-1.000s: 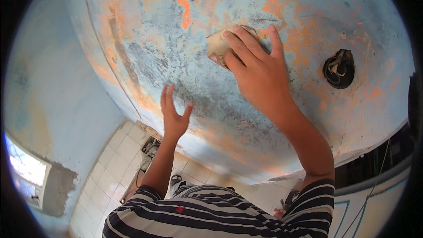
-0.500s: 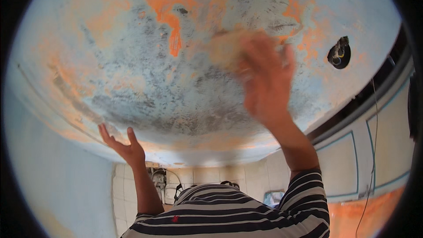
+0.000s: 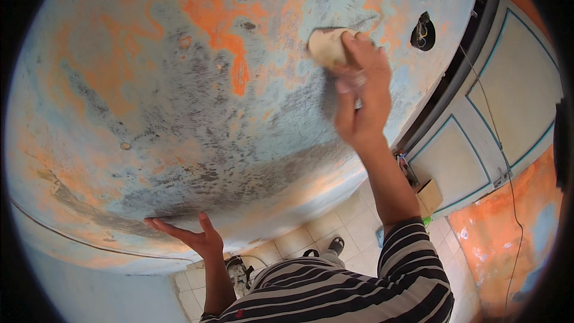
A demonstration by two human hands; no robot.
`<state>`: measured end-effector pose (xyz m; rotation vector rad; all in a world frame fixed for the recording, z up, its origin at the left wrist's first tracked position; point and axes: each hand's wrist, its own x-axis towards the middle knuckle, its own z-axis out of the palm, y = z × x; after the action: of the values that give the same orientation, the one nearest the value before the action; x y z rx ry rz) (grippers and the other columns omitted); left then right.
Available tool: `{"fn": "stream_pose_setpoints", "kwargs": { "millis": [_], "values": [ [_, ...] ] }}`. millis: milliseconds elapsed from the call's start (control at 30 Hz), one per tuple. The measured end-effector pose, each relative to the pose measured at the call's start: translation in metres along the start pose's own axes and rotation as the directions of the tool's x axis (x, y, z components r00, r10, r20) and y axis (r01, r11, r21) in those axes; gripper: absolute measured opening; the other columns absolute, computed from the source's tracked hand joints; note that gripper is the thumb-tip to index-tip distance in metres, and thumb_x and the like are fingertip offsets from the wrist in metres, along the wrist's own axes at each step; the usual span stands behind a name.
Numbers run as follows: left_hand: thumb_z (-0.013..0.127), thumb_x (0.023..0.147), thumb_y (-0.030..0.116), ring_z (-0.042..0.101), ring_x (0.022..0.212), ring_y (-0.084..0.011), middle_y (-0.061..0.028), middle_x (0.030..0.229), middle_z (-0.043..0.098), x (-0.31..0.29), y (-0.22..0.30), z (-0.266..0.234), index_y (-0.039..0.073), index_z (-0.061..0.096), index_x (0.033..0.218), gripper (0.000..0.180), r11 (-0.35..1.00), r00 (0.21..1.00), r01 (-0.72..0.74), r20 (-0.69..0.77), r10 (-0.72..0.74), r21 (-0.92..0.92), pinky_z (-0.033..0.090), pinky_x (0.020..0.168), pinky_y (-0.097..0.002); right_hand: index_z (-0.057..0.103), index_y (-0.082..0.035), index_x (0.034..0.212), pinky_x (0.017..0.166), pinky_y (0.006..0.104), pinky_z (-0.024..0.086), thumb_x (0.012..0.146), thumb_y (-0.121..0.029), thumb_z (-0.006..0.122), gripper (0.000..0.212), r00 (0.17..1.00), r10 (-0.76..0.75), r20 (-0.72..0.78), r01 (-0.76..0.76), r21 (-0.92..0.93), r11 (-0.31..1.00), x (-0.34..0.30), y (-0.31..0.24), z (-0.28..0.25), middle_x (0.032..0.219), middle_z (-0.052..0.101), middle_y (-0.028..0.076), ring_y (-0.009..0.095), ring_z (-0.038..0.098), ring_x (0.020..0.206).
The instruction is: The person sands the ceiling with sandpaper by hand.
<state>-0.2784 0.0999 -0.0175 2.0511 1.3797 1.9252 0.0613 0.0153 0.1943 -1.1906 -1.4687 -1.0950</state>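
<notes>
In front of me rises a worn wall point(image 3: 281, 101) with pale blue, orange and dark grey patches. My right hand point(image 3: 368, 93) is closed round a cream piece of sandpaper point(image 3: 327, 48), pressed flat to the wall at the upper right of its dark area. The sandpaper's underside is hidden. Lower and to the left, my left hand point(image 3: 194, 240) is open, fingers stretched out, beside the lower dark patch; it seems to rest on the wall.
An electrical box hole point(image 3: 423, 33) with bare wires opens in the wall at upper right. A panelled door point(image 3: 460, 149) with a hanging cable point(image 3: 496, 137) stands to the right. Below are floor tiles point(image 3: 293, 242), a cardboard box point(image 3: 429, 196) and some equipment point(image 3: 239, 272) near my left forearm.
The view has tilted and turned, showing more floor at right. My right hand, blurred before, now shows clearly with the sandpaper on the wall. The left hand remains open, low on the wall.
</notes>
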Motion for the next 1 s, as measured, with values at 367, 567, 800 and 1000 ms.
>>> {"fn": "stream_pose_setpoints", "kwargs": {
  "millis": [367,567,800,1000],
  "values": [
    [0.062,0.1,0.054,-0.003,0.159,-0.0431,-0.0236,0.172,-0.009,-0.002,-0.011,-0.005,0.006,-0.001,0.166,0.103,1.0,0.999,-0.029,0.038,0.03,-0.01,0.008,0.125,-0.0629,0.067,-0.009,0.121,0.119,0.0553,0.027,0.097,-0.015,0.056,0.027,0.995,-0.087,-0.042,0.085,-0.041,0.996,-0.006,-0.017,0.006,0.142,0.064,0.008,0.031,0.058,0.134],
    [0.066,0.097,0.051,-0.006,0.159,-0.0458,-0.0245,0.172,-0.008,-0.004,-0.016,-0.004,0.007,0.003,0.166,0.103,0.998,0.999,-0.032,0.042,0.034,-0.05,0.006,0.124,-0.0649,0.07,-0.014,0.121,0.121,0.058,0.018,0.1,-0.016,0.054,0.026,0.982,0.082,-0.171,-0.09,-0.039,0.995,-0.001,-0.015,0.015,0.143,0.064,0.006,0.03,0.056,0.137],
    [0.065,0.097,0.056,-0.004,0.159,-0.0444,-0.0235,0.172,-0.009,-0.002,-0.016,-0.007,0.008,0.003,0.166,0.105,0.999,0.998,-0.045,0.047,0.045,-0.008,0.008,0.124,-0.0648,0.062,-0.006,0.132,0.121,0.0572,0.021,0.099,-0.016,0.056,0.035,0.954,0.21,-0.216,-0.194,0.093,0.977,0.001,-0.008,0.011,0.143,0.064,0.008,0.031,0.055,0.138],
    [0.064,0.098,0.057,-0.004,0.159,-0.0435,-0.0229,0.172,-0.008,-0.005,-0.02,-0.007,0.009,0.002,0.167,0.105,0.999,0.999,-0.03,0.044,0.032,-0.041,0.007,0.124,-0.0648,0.06,0.004,0.129,0.125,0.0505,0.02,0.101,-0.009,0.051,0.033,0.993,0.025,0.113,-0.023,-0.02,1.0,-0.005,-0.031,0.006,0.141,0.065,0.017,0.034,0.053,0.141]
  ]
}}
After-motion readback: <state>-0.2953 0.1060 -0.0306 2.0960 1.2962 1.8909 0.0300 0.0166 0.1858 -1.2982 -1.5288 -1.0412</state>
